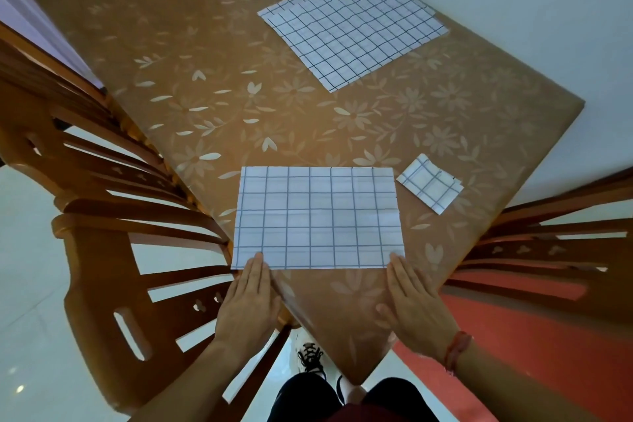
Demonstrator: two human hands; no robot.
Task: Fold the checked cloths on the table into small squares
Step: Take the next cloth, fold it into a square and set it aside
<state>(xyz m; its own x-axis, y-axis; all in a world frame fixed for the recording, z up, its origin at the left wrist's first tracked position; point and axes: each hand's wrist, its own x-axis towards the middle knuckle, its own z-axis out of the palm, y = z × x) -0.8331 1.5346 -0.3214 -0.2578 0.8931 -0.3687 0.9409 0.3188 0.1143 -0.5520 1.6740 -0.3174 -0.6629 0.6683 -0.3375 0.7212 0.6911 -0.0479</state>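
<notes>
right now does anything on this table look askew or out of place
Mildly. The small folded checked square lies turned at an angle to the flat white checked cloth beside it, with one layer poking out on its right edge. The far stack of checked cloths is fanned, its edges uneven.

Soft, even indoor light; wide-angle bend at the edges.
The glossy brown flower-patterned table top (191,55) has a pale sheen toward its far end. Shadows are faint. The near white cloth with blue checks (318,216) is crisp, and the slatted orange-brown wooden chairs (96,267) curve and fan outward at both sides.
</notes>
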